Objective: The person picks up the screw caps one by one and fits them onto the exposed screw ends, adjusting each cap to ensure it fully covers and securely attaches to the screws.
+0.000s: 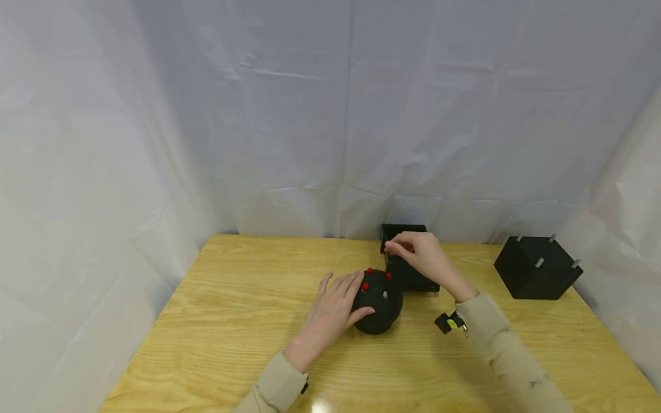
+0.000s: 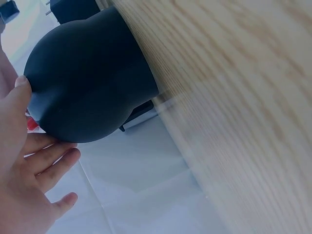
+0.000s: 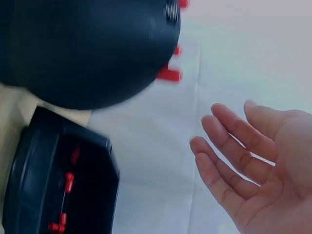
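1 shallow black rectangular plastic tray (image 1: 408,274) stands at the middle of the far edge of the pale wooden table (image 1: 217,321). The right wrist view shows small red pegs (image 3: 68,181) lying inside it (image 3: 63,180); at least 4 are visible, and the full number cannot be made out.

1 rounded black plastic dome (image 1: 379,302) sits on the table just in front of the tray, near the table's middle. On its upper surface, 3 red pegs (image 1: 365,286) and 1 grey peg (image 1: 384,295) stand upright. In the left wrist view the dome (image 2: 90,78) rests directly on the wood.

1 black plastic cube (image 1: 537,268) stands near the far right corner, well apart from the dome. 4 grey pins (image 1: 539,262) project from its top face.

Left hand (image 1: 330,312): laid against the left side of the dome, fingers straight and relaxed, thumb (image 2: 19,92) touching the dome's side. It presses rather than grips.

Right hand (image 1: 420,255): raised over the tray, wrist bent, fingertips drawn together in the head view. The right wrist view shows its fingers (image 3: 229,146) loosely curved with a bare palm; whether anything is pinched cannot be told.

Both forearms wear beige sleeves (image 1: 496,327).
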